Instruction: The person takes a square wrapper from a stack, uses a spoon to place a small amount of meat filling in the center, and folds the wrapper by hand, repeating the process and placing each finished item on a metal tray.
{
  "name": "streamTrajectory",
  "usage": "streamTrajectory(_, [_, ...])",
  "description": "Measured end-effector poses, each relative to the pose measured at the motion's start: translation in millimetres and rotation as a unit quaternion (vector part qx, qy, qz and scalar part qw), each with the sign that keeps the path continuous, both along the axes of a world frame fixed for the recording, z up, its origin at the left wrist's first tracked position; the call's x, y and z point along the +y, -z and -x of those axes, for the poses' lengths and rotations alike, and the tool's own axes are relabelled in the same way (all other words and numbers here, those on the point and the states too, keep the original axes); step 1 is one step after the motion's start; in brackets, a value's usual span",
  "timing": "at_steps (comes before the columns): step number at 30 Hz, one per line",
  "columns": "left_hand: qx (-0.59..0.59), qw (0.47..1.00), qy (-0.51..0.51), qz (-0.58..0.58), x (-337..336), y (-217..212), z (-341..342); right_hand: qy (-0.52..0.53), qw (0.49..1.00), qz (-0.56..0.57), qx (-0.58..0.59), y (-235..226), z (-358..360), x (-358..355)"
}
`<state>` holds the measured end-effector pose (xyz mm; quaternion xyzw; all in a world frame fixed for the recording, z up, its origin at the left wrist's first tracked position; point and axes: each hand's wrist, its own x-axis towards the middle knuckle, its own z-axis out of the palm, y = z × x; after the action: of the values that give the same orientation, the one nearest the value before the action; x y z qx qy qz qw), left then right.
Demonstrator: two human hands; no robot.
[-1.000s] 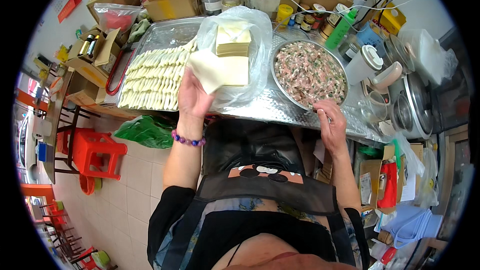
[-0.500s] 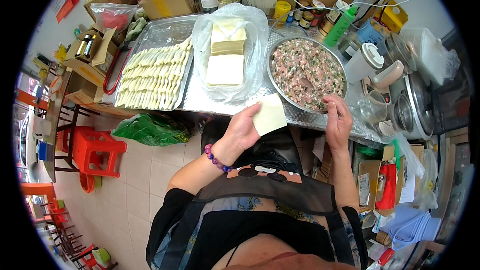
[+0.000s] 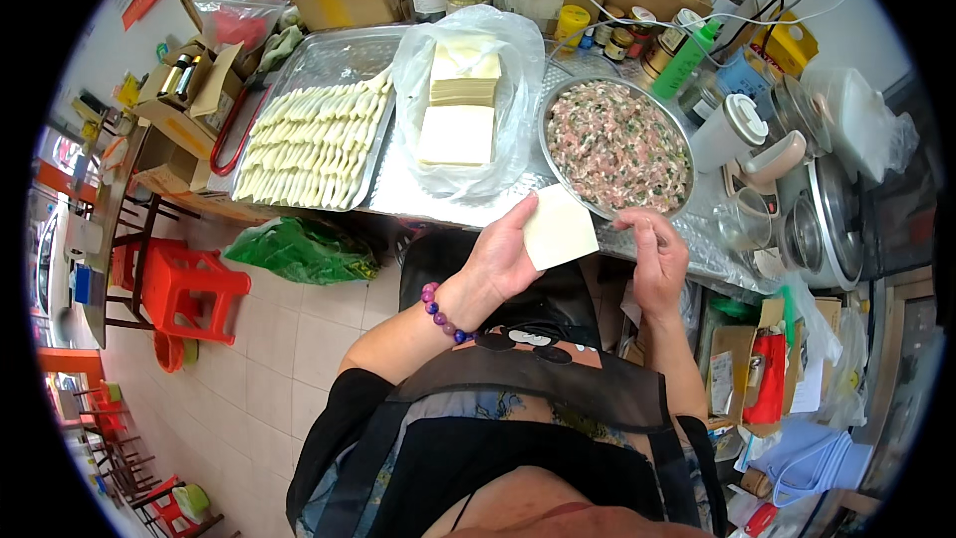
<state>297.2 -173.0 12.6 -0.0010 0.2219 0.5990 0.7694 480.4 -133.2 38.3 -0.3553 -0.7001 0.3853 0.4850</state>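
Note:
My left hand [image 3: 506, 251], a beaded bracelet at its wrist, holds a square pale-yellow wonton wrapper [image 3: 560, 229] by its left edge, in front of the table. Just to the right, my right hand [image 3: 657, 257] is closed, fingers curled and pinched beside the wrapper; what it holds, if anything, I cannot make out. Beyond it stands a round metal bowl [image 3: 546, 139] of minced meat filling [image 3: 619, 139] flecked with green. Stacked wrappers [image 3: 456, 135] lie in an opened clear plastic bag [image 3: 519, 100] left of the bowl. Folded wontons [image 3: 311, 144] fill rows on a metal tray [image 3: 334, 52] farther left.
Jars [image 3: 617, 43], a green bottle [image 3: 685, 62] and a white lidded cup [image 3: 730, 133] crowd behind and right of the bowl. Cardboard boxes [image 3: 344, 2] line the back. A green bag [image 3: 304, 251] and red stools [image 3: 194, 284] are on the floor at left.
My right hand has drawn back from the bowl's near edge toward the wrapper. My left hand and the wrapper have shifted slightly right. The view has shifted a little.

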Motion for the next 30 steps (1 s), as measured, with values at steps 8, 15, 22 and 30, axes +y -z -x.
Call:
streamTrajectory(8, [-0.031,0.998,0.035,-0.039,5,8,10,-0.047,0.949,-0.276,-0.146,3,-3,-9])
streamTrajectory(15, [-0.063,0.996,0.030,-0.047,10,10,27,-0.141,0.865,-0.376,-0.301,-2,-4,-17])
streamTrajectory(22, [-0.098,0.994,-0.033,-0.034,9,4,26,-0.056,0.907,-0.366,-0.200,0,-15,-16])
streamTrajectory(30, [-0.093,0.995,-0.038,-0.023,5,5,12,-0.048,0.916,-0.338,-0.212,7,0,-19])
